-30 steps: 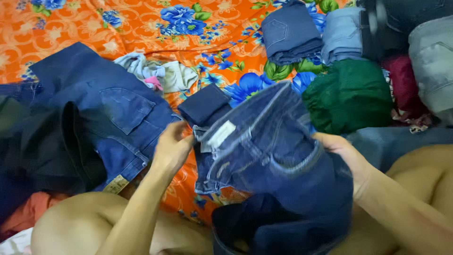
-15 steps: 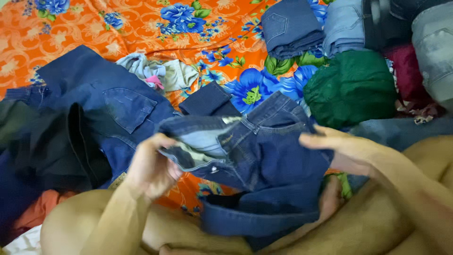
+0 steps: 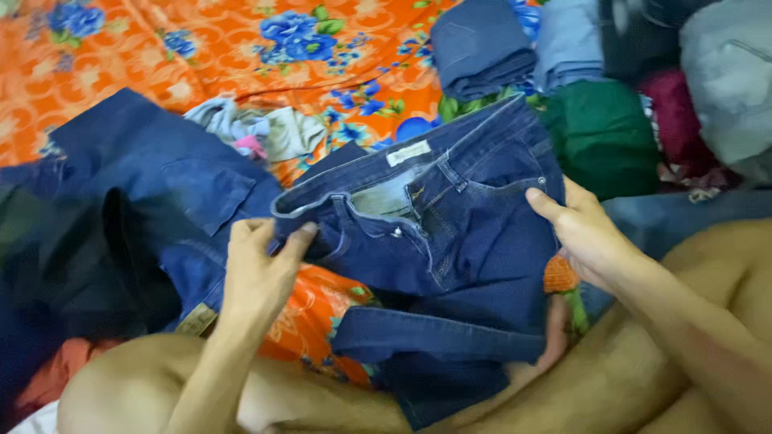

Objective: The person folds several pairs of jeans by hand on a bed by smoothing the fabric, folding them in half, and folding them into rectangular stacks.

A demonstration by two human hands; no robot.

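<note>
**Jeans held at the waist over an orange sheet**

From my feed, the largest thing is the orange floral sheet (image 3: 201,48), which covers the bed under everything. On its left lies a spread heap of dark denim (image 3: 153,177), with a black garment (image 3: 72,265) on top of its near edge. Across the far right I see a row of folded clothes: a navy stack (image 3: 481,48), a green bundle (image 3: 603,137), a maroon piece (image 3: 675,120) and a grey one (image 3: 728,80) (packed tight, touching one another).

In the middle are the jeans (image 3: 450,241), waistband open and facing up, legs folded under toward the person's bare legs. They sit between both hands, partly lifted off the sheet.

The left hand (image 3: 259,269) pinches the waistband's left end, thumb on top and fingers curled beneath the cloth. The right hand (image 3: 587,233) grips the right hip, thumb laid flat on the denim by the pocket, fingers hidden behind the fabric.

Smallest, a crumpled pale rag (image 3: 257,133) lies on the sheet just beyond the heap.
</note>
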